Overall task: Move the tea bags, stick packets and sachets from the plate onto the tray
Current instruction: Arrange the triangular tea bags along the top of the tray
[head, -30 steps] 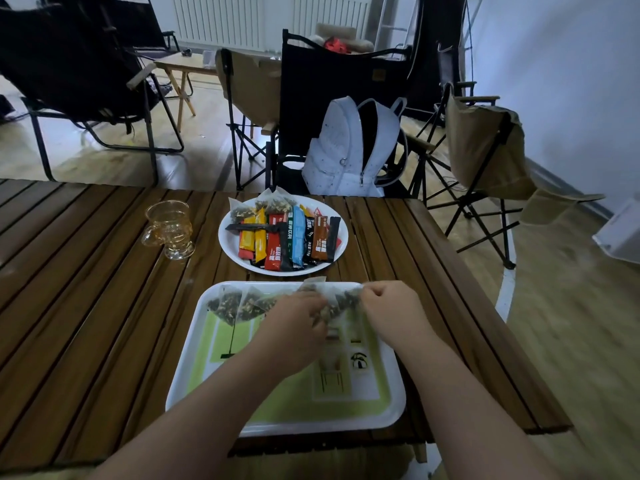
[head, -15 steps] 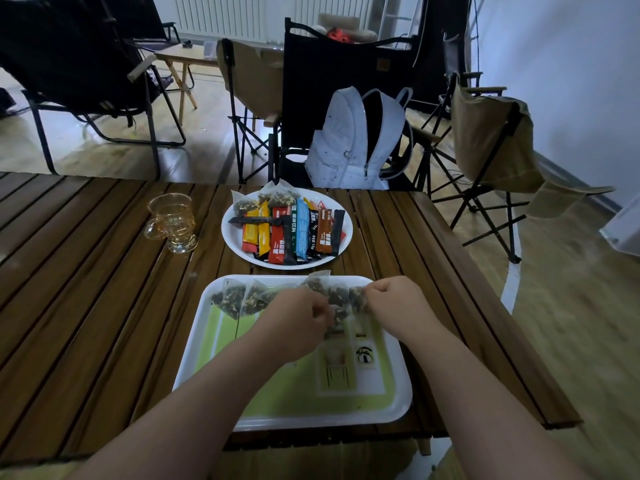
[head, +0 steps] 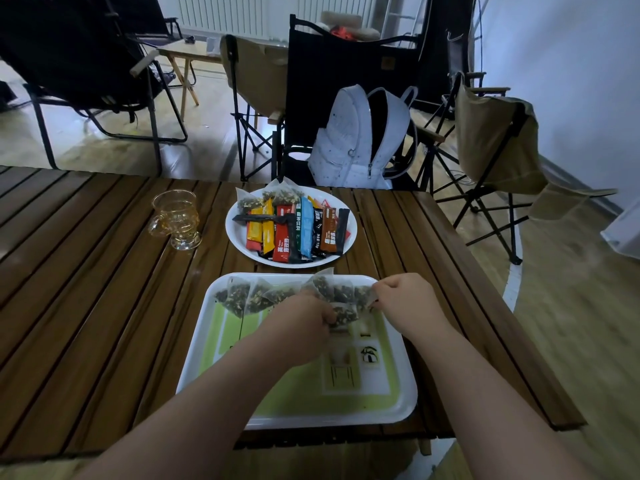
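Note:
A white tray [head: 398, 407] with a green printed centre lies at the table's near edge. Several clear pyramid tea bags [head: 249, 296] lie in a row along its far side. My left hand [head: 298, 327] pinches one tea bag [head: 344, 313] near the tray's middle. My right hand [head: 405, 299] pinches a tea bag [head: 363, 294] at the row's right end. Beyond the tray sits a white plate [head: 239, 237] with several coloured stick packets [head: 294, 230] and tea bags [head: 273, 197] at its far rim.
An amber glass cup [head: 176, 218] stands left of the plate on the slatted wooden table [head: 86, 289]. The table's right edge runs close to the tray. A white backpack [head: 360, 140] and folding chairs [head: 491, 150] stand behind the table.
The camera tipped slightly, so everything shifted in view. Both hands stayed over the tray's far side, fingering the tea bags; the left hand now holds one bag a little nearer.

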